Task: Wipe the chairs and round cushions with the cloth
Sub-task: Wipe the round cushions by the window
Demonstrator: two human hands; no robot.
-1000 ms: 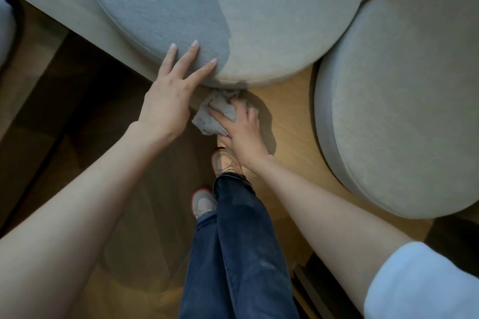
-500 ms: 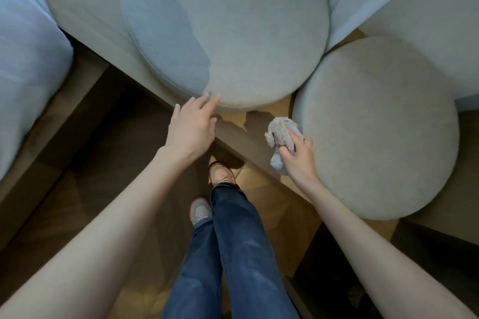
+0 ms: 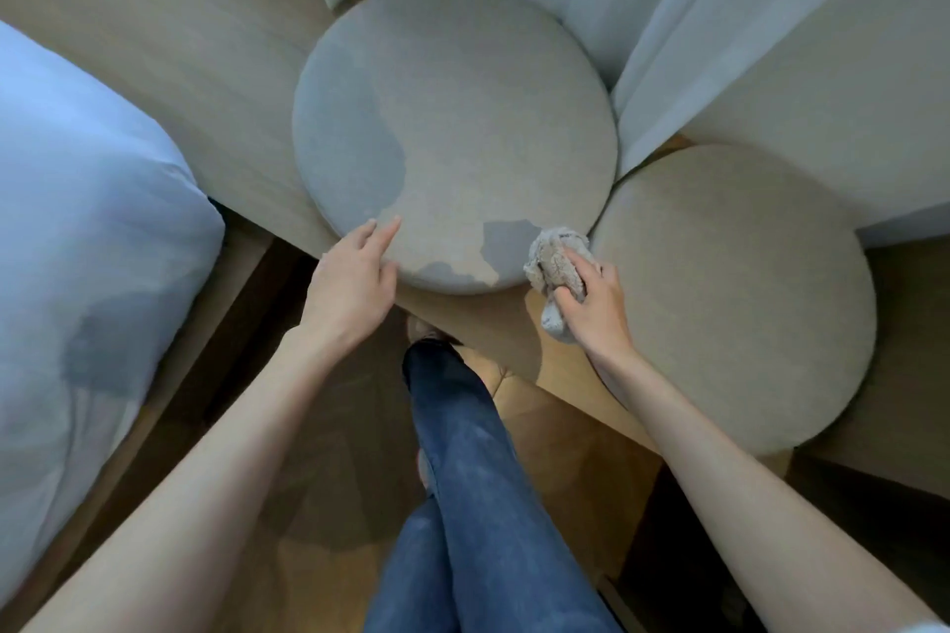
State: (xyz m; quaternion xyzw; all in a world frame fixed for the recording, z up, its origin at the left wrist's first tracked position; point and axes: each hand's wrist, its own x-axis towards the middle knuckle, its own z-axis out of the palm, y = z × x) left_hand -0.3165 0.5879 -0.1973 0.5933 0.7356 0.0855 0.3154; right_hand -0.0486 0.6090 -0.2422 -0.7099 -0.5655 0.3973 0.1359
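Moved: cloth [image 3: 552, 267] now up at cushion [image 3: 462, 118] 5 o'clock rim, right hand [image 3: 596, 303] gripping it bunched, left hand [image 3: 352, 283] flat-fingered at 7; small wad may skip patches.

Beige cushions [image 3: 462, 118], grey-beige cloth [image 3: 552, 267], blue jeans [image 3: 478, 452].

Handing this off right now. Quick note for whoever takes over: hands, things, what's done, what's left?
Left hand: flat, fingers resting on the near rim of the middle cushion.
Right hand: grips the bunched cloth at the gap between that cushion and the right cushion.
Done: likely part of the middle cushion; darker patches show, maybe damp.
Left: probably the right cushion, which shows no patches.
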